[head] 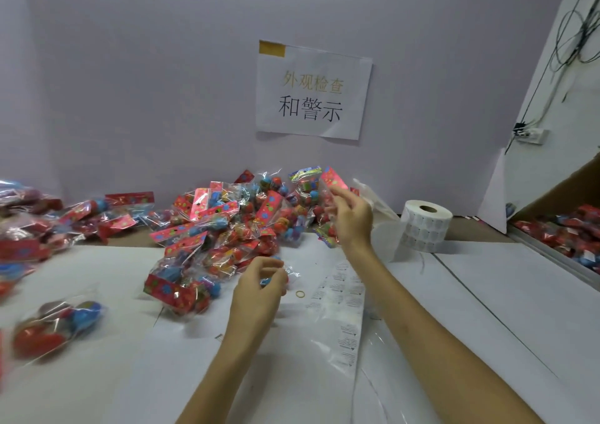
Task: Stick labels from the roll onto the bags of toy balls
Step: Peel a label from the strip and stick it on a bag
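Observation:
A big pile of clear bags of toy balls (224,225) with red card headers lies on the white table (487,310) against the wall. My right hand (352,220) is raised at the pile's right end and grips one bag (331,178) upright, its red header sticking up above my fingers. My left hand (259,288) is lower, in front of the pile, with fingers curled round crinkled clear plastic with a blue ball (267,281) in it. The white label roll (425,225) stands to the right of my right hand. A strip of labels (344,297) lies flat under my right forearm.
More bags lie blurred at the left (48,329) and far left (29,228). A cardboard box with bags (571,232) sits at the right edge. A rubber band (300,293) lies by the strip. A paper sign (313,90) hangs on the wall.

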Motion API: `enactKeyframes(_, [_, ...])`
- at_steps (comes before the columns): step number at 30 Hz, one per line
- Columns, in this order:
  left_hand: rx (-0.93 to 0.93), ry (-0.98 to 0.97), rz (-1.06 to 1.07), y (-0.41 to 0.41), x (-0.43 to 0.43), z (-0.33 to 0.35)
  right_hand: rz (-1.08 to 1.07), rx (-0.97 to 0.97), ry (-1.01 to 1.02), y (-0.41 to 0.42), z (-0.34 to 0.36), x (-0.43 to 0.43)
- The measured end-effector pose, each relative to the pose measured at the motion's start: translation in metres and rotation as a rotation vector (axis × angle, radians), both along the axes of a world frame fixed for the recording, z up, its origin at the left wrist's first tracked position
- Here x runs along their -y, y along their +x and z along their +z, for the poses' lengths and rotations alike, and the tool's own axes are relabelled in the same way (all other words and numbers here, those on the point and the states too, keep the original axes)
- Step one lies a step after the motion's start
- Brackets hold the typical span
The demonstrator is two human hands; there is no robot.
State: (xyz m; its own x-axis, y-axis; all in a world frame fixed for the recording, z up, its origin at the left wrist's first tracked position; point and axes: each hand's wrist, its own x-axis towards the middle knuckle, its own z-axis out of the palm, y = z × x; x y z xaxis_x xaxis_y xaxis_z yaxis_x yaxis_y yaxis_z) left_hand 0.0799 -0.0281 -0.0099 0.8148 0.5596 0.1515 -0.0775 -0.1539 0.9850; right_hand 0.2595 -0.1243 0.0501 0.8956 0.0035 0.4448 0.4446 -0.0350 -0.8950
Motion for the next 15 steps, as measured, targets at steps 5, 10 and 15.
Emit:
enactKeyframes(5, [0.067,-0.097,0.009,-0.003,0.005,0.007,0.272,-0.125,0.219,-0.055,0.012,0.042])
enactKeyframes(10, [0.066,-0.243,-0.017,-0.007,0.001,0.017,0.551,-0.315,0.196,-0.079,-0.014,0.051])
enactKeyframes(15, [-0.031,-0.275,-0.057,-0.008,0.004,0.015,0.574,-0.356,0.131,-0.082,-0.038,0.049])
